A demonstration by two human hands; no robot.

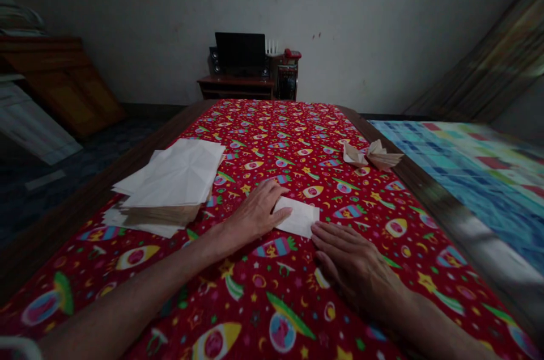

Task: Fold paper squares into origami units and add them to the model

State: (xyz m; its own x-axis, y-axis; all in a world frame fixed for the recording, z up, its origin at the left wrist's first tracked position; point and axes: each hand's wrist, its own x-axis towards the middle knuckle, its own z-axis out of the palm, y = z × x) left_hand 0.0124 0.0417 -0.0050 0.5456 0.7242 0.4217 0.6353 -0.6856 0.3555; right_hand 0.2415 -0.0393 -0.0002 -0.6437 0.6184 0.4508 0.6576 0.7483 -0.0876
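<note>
A small folded piece of white paper lies flat on the red patterned cloth, between my two hands. My left hand rests over its left end, the thumb lying on top of the paper and the other fingers stretched past its far edge. At the near right corner, the fingertips of my right hand touch the paper, with the fingers straight and held flat. To the left sits a stack of square paper sheets, the top one showing creases. Two folded paper shapes stand at the right edge of the cloth.
The cloth covers a dark wooden table. Beyond its far end stand a black monitor and a red telephone. A wooden cabinet is at the left; a bed with a patterned sheet lies along the right side.
</note>
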